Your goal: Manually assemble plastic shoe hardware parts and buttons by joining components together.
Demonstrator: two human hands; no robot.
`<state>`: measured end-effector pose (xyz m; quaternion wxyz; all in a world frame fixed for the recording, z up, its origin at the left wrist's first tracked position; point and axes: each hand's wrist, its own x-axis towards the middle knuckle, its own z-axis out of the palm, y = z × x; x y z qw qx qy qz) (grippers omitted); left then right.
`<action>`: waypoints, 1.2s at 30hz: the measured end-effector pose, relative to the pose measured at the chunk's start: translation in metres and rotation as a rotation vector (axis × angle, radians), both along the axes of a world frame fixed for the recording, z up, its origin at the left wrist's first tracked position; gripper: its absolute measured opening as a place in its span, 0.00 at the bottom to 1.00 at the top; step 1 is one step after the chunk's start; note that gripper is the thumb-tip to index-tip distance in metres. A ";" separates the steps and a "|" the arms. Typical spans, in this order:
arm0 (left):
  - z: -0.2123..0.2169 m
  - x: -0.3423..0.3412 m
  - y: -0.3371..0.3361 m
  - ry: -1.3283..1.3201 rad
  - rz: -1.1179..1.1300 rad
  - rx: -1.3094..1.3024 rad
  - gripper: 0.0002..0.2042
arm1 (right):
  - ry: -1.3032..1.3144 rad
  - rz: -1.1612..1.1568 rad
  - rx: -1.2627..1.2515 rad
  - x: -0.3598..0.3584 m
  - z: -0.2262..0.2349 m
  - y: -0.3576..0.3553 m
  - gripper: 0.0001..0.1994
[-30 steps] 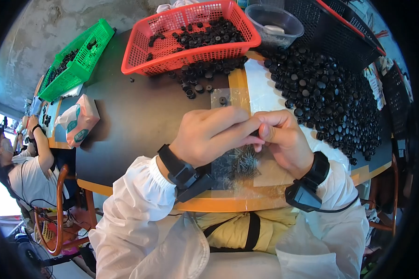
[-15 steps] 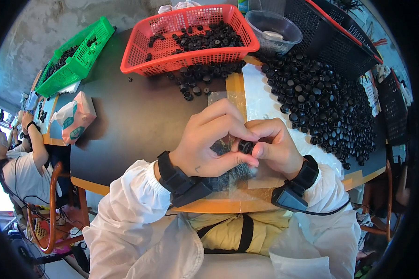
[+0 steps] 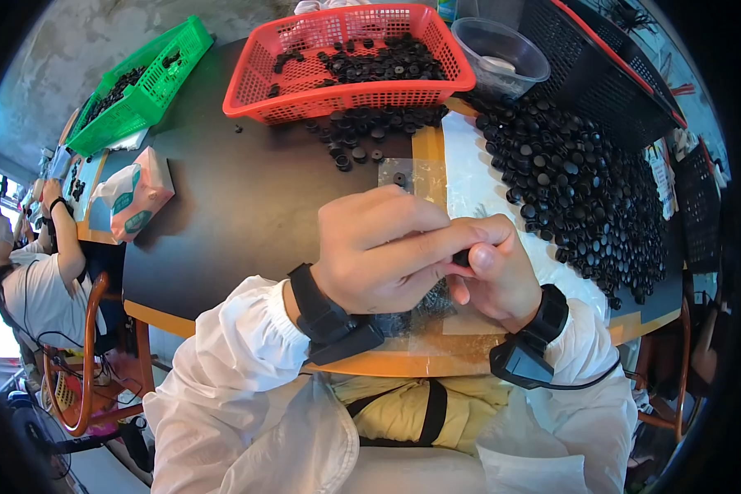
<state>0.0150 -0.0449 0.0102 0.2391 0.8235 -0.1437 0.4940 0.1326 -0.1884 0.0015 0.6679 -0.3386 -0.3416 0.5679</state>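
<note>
Above the near edge of the table, my left hand and my right hand meet at the fingertips. Between them is a small round black plastic cap, mostly covered by the fingers. My right thumb and fingers grip it from the right, while the left fingers press against its other side. Under the hands lies clear plastic sheeting with small bits on or in it, too hidden to make out. One black piece with a centre hole rests just beyond my left hand.
A red basket with black pieces stands at the back, more pieces before it. At right, a heap of black caps spreads over white sheeting beside black crates. A clear tub, green basket, tissue pack and seated person also show.
My left hand has turned, its fingers closing over the black cap, which now shows less. The view has shifted slightly, and the piece with a hole beyond my hand has come into sight.
</note>
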 end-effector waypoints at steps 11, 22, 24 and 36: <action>0.004 0.000 -0.006 0.138 -0.113 -0.308 0.19 | 0.159 0.094 0.128 0.006 -0.012 0.006 0.24; 0.001 0.001 0.013 0.261 -0.098 -0.362 0.22 | -1.241 -0.524 -0.181 0.042 0.045 -0.005 0.09; -0.002 -0.002 0.026 0.202 -0.016 -0.390 0.19 | -1.684 -0.759 -0.352 0.069 0.062 -0.019 0.11; -0.012 0.004 0.053 0.082 0.040 -0.774 0.12 | -2.063 -1.211 -0.569 0.203 0.055 -0.069 0.14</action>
